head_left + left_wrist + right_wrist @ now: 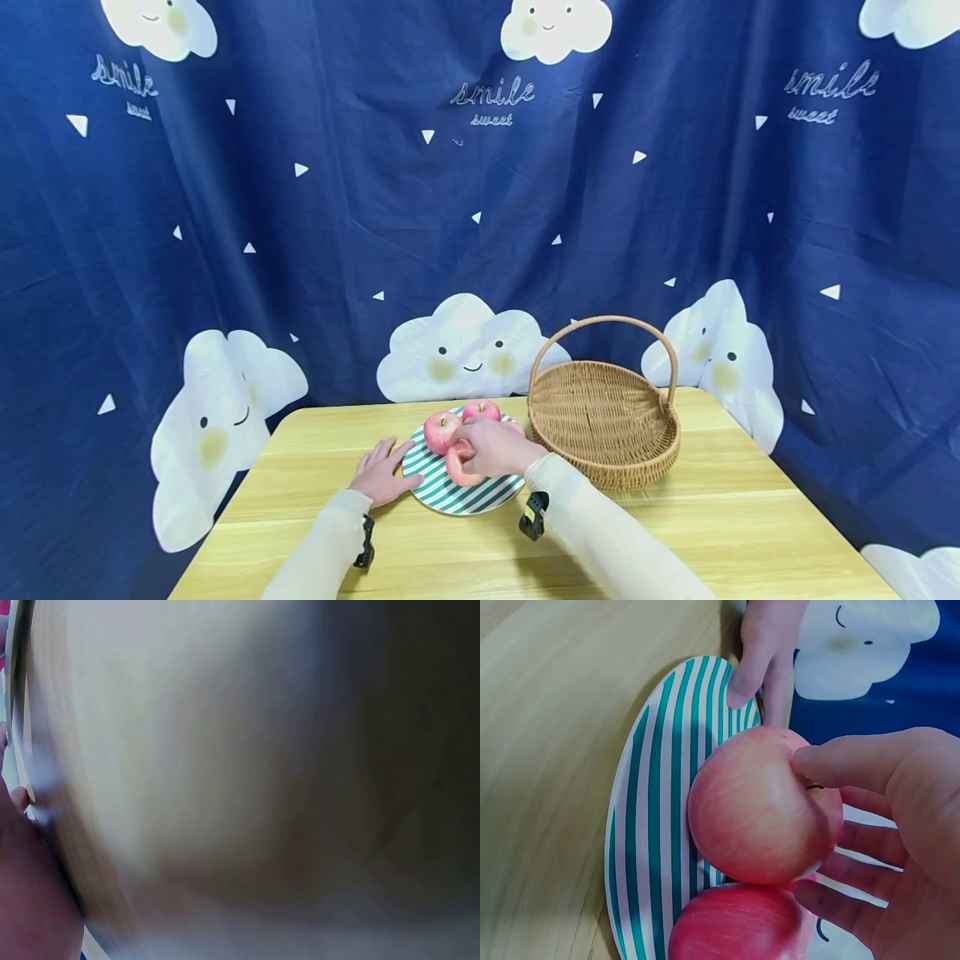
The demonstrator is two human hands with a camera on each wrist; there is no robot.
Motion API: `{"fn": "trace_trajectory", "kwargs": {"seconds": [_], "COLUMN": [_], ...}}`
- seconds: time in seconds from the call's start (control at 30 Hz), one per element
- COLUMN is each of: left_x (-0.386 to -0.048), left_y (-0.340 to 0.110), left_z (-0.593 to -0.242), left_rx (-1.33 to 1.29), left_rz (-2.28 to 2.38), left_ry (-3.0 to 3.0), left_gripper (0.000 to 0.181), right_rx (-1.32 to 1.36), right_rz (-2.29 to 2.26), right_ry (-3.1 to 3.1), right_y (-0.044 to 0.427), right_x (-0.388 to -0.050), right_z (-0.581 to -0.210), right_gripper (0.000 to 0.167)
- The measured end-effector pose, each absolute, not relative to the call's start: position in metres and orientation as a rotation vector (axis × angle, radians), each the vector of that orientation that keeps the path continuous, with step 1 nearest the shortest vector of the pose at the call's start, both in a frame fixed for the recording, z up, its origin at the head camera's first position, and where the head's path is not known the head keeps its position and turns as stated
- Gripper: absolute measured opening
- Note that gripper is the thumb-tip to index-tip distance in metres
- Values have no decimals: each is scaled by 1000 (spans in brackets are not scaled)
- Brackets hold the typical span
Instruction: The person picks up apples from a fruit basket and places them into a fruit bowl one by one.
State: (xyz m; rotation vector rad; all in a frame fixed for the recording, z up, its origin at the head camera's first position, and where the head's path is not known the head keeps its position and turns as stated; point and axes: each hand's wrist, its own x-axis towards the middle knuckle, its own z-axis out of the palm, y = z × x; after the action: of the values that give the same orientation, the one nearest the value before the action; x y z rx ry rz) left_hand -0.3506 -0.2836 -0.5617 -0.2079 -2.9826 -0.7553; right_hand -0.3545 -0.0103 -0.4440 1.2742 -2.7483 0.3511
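A round plate (468,500) with green and white stripes lies on the table and bears several pink-red apples. My right hand (498,447) reaches over it and holds the front apple (459,468). In the right wrist view the thumb lies by the stem of this apple (754,810), the fingers curled at its far side; another apple (735,926) sits right beside it. Further back on the plate are a left apple (441,431) and a rear apple (482,409). My left hand (380,475) rests at the plate's left edge, fingers spread, thumb on the rim.
A wicker basket (600,462) with a tall arched handle stands on the wooden table (450,567), right of the plate. Behind hangs a dark blue curtain (360,208) with cloud prints. The left wrist view shows mostly a blurred surface.
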Motion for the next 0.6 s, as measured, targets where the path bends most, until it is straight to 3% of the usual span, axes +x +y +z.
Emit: {"fn": "trace_trajectory", "kwargs": {"seconds": [0.2, 0.47, 0.6], "left_x": [-349, -349, -350], "left_y": [-283, -283, -283], "left_z": [-561, -561, -560], "left_rx": [-202, -208, -211], "left_rz": [-762, -759, -757], "left_ry": [-2983, -2982, -2983], "left_gripper": [83, 83, 83], "right_rx": [1274, 1254, 1257], "right_rz": [312, 214, 205], "right_ry": [-2746, -2729, -2719], "right_y": [-11, -12, -11], "right_x": [-355, -353, -356], "right_z": [-447, -454, -456], "right_gripper": [25, 40, 40]}}
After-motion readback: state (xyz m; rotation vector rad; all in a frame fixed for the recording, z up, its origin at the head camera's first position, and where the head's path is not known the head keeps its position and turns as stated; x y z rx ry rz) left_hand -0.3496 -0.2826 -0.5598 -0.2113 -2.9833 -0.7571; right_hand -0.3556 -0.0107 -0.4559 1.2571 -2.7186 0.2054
